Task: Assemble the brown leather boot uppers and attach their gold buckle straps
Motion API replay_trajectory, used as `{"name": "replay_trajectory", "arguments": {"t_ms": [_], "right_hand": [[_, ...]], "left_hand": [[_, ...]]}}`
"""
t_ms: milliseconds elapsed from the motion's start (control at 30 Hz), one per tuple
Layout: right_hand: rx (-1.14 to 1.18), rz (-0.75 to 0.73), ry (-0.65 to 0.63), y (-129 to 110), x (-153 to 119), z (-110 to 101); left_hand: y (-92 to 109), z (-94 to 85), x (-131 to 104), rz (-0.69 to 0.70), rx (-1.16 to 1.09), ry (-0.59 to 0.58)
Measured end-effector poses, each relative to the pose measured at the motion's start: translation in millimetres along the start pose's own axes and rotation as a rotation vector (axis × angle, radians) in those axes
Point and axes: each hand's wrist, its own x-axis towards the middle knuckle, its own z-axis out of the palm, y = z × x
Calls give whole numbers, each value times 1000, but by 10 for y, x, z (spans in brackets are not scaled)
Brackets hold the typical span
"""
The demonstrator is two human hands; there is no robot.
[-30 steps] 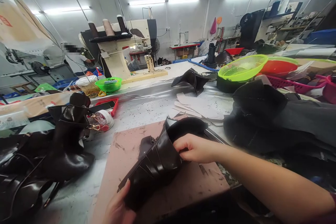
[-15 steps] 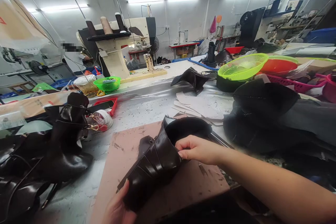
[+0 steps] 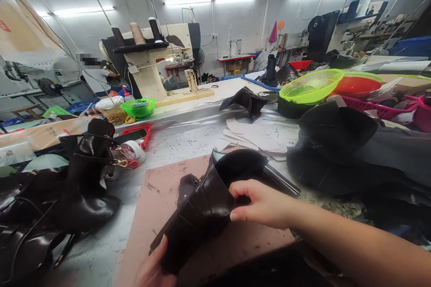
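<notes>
A dark brown leather boot upper (image 3: 198,206) lies tilted over a pinkish board (image 3: 164,179), its black lining showing at the open top. My left hand (image 3: 156,262) grips its lower left end, thumb on the outer face and the other fingers hidden beneath. At the upper's right edge, my right hand (image 3: 254,202) pinches the leather between thumb and bent fingers. White strips show along the part of the upper beyond the right hand.
Finished-looking brown boots (image 3: 87,179) are piled at left, near a red tray (image 3: 144,136). Pale cut pieces (image 3: 249,136) and another dark upper (image 3: 245,101) lie ahead. Black pieces (image 3: 336,161) are heaped at right below a yellow-green basket (image 3: 311,85). A sewing machine (image 3: 151,71) stands behind.
My right hand has shifted slightly down and right, its thumb and fingers a little farther apart. The leather at the edge has flattened, with fewer folds. My left hand has hardly moved.
</notes>
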Motion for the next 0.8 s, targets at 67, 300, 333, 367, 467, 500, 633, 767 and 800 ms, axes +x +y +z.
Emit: {"name": "replay_trajectory", "arguments": {"t_ms": [67, 300, 333, 367, 467, 500, 633, 767, 800], "right_hand": [[-122, -52, 74, 6, -31, 16], [-128, 0, 146, 118, -141, 134], [-68, 11, 142, 149, -145, 156], [2, 9, 137, 178, -147, 174], [141, -61, 138, 205, -166, 175], [143, -95, 140, 177, -184, 152], [-211, -325, 219, -128, -272, 0], [-960, -476, 312, -322, -156, 37], [-1126, -486, 284, -283, -85, 93]], "left_hand": [[-26, 0, -18, 49, 0, -10], [-121, -150, 49, 63, 90, -114], [-134, -161, 54, 53, 112, -140], [-147, -167, 56, 51, 133, -158], [-178, -172, 50, 141, 199, -174], [-182, -177, 49, 188, 242, -179], [-168, -195, 67, 503, 524, -189], [-143, -57, 109, 1140, 970, -233], [-133, 16, 128, 1255, 1103, -338]]}}
